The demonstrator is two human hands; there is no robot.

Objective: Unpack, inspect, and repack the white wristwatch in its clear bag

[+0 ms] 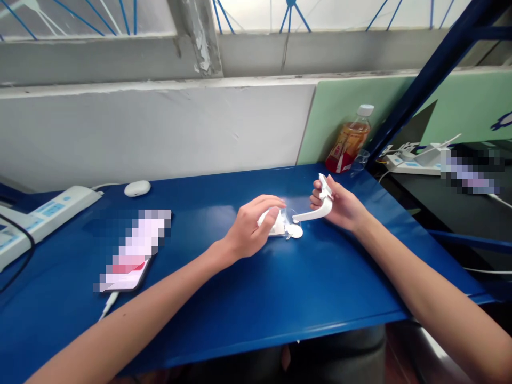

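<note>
In the head view my right hand (342,202) is raised above the blue desk (224,309), closed around a white curved plastic arm (314,214). The curved end of this arm points left and down, while its upper part shows between my thumb and fingers. My left hand (254,226) lies low over the desk, its thumb and bent fingers around a small clear plastic bag (276,226) with white contents. Part of the bag is hidden under the fingers. A white round disc (295,231) lies at the bag's right end, below the tip of the arm.
A phone (136,250) with a white cable lies on the left, near a white earbud case (137,188) and a power strip (48,216). A drink bottle (350,138) stands at the back right by a blue frame post (424,80). Another power strip (420,162) is beyond it.
</note>
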